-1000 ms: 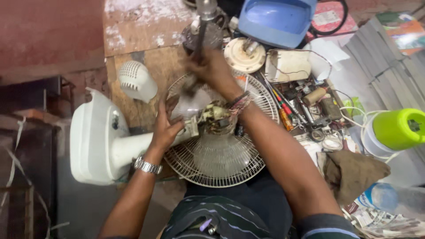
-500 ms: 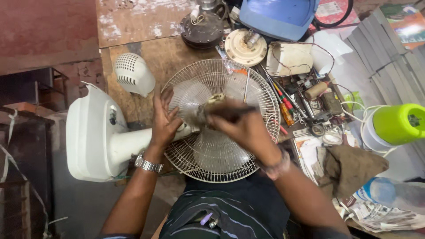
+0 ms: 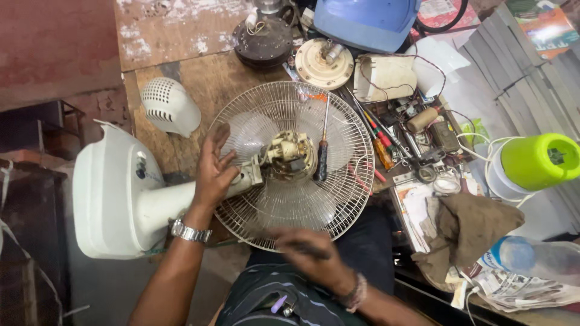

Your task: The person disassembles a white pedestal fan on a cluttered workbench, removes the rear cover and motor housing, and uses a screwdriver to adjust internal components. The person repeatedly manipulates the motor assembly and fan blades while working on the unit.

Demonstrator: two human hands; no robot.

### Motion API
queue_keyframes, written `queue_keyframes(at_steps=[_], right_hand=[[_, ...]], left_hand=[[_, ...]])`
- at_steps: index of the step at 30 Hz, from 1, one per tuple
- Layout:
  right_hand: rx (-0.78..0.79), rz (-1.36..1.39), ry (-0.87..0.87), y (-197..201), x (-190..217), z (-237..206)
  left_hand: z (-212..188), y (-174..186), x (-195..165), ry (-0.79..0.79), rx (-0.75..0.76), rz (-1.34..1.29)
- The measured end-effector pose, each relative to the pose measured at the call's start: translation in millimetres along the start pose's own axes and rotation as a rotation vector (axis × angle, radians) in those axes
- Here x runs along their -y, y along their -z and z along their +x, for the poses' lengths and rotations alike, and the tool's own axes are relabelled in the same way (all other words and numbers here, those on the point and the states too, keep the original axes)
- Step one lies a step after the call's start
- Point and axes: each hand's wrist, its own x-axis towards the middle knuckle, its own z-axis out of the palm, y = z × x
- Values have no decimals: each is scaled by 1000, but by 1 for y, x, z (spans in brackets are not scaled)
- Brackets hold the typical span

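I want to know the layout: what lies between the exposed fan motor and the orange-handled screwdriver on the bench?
In the head view, a black-handled screwdriver lies on the wire grille, between the fan motor and the orange-handled screwdriver.

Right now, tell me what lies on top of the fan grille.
A screwdriver lies on the grille beside the bare motor. The left hand grips the neck. Below the grille only blades show.
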Motion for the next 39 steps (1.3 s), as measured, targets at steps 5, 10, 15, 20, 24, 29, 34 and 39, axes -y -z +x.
queue_keyframes(at_steps=[5,10,15,20,24,29,34,39], right_hand=[[-87,222,-238,38,-27,2],[-688,30,100,113,-33,50],[-600,-133,-85,51,2,70],[-376,26,-295,16,23,7],[-681,-20,-125,17,14,-6],[-104,-67,223,-17,14,17],[-343,84,21,23,3,11],[-745,-332,198,42,-6,3]], left_hand=[[-2,3,2,23,26,-7],[0,4,1,63,38,-46],[0,2,0,17,25,7],[0,3,4,60,21,31],[3,3,6,45,14,-31],[2,3,4,18,7,19],[1,3,2,26,15,17],[2,3,0,16,18,38]])
